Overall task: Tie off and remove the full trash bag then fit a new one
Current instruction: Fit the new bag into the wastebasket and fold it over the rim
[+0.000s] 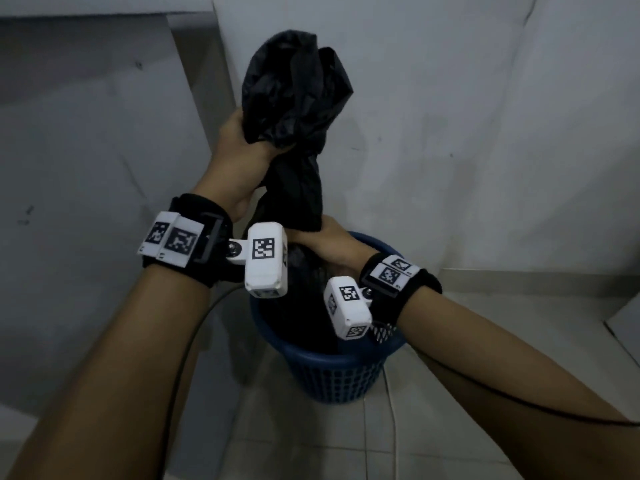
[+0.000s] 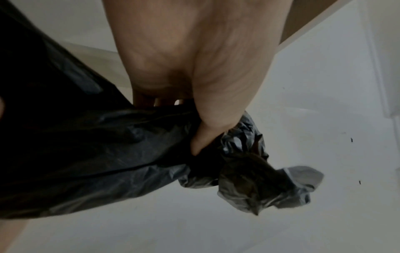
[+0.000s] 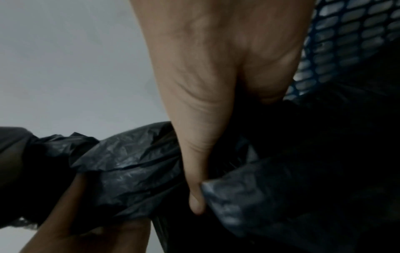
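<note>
Where the black trash bag (image 1: 294, 140) rises out of the blue mesh basket (image 1: 332, 372), its gathered neck stands upright between two hands, one above the other. Left hand (image 1: 242, 147), upper: fingers and thumb curled round the twisted neck just below the loose, crumpled mouth of the bag, which flares above the grip; in the left wrist view the thumb (image 2: 207, 135) presses into the plastic beside the bunched end. Right hand (image 1: 329, 240), lower: grip closed round the neck just above the basket rim, the thumb (image 3: 194, 179) lying across the folds. The bag's body sits inside the basket, largely hidden by both wrist-mounted cameras (image 1: 266, 258) and their marker-tagged black straps (image 1: 194, 240). Surroundings: white wall (image 1: 485, 116) directly behind the bag; a grey panel (image 1: 86, 133) to the left; pale tiled floor (image 1: 346, 445) beneath; a dark cable (image 1: 187, 341) trailing down by the left forearm; a thin white cord (image 1: 393, 410) on the floor beside the basket.
</note>
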